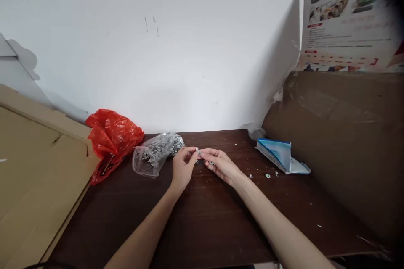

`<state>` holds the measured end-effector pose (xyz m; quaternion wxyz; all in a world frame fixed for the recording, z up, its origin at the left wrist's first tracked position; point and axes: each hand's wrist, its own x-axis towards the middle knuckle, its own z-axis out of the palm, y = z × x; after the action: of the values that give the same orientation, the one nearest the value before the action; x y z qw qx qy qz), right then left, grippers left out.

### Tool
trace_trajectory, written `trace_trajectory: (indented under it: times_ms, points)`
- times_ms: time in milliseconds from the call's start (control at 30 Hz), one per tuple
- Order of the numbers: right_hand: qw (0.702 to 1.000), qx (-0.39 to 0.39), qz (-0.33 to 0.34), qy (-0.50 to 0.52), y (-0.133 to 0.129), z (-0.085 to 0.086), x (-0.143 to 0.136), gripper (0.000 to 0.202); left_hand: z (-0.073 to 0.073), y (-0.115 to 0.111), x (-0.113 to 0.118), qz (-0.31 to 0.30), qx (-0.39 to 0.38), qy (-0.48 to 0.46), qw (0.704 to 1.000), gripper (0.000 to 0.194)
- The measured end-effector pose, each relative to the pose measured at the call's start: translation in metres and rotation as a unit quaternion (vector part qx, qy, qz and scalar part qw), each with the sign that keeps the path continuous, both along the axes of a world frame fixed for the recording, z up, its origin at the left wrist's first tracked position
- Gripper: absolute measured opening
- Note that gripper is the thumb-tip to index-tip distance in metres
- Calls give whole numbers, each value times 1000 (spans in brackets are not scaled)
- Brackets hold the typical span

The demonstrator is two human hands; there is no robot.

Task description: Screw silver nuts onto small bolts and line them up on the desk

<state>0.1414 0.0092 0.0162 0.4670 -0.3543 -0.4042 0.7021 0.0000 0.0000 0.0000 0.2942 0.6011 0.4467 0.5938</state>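
Observation:
Fingertips of my left hand (182, 167) and my right hand (223, 166) meet over the middle of the table, pinching a small shiny metal piece (198, 151) between them. Its exact kind is too small to make out. Another small silvery piece (211, 163) shows against the curled fingers of my right hand. Just below the left fingertips is a further small shiny bit (197, 162); whether it is held or lies on the table I cannot tell. Beside my left hand lies a clear plastic bag (162, 148) full of small silvery metal parts, its mouth toward me.
A crumpled red plastic bag (114, 134) lies on the left by a cardboard sheet (41, 176). On the right are a blue-and-white packet (279, 155), a clear round container (255, 132) and a large cardboard box (341, 134). White scraps (268, 175) dot the dark table (214, 227).

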Motion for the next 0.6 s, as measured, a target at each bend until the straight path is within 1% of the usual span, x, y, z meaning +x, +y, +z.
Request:
trace_trajectory:
  times_ms: [167,300,367,500,600]
  points:
    - [999,-33,-3,24,2,0,2,27,0,0,1,-29,-11,-32,999,20]
    - [997,-47,1,63,3,-4,2,28,0,0,1,-36,4,-2,999,28]
    - [996,-54,3,75,3,-4,2,28,0,-1,1,-36,24,24,999,30]
    - [998,-28,-3,58,2,-2,3,24,5,-5,0,-33,61,96,993,26]
    - [1000,7,-13,18,1,1,5,23,7,-7,1,-19,72,110,991,22]
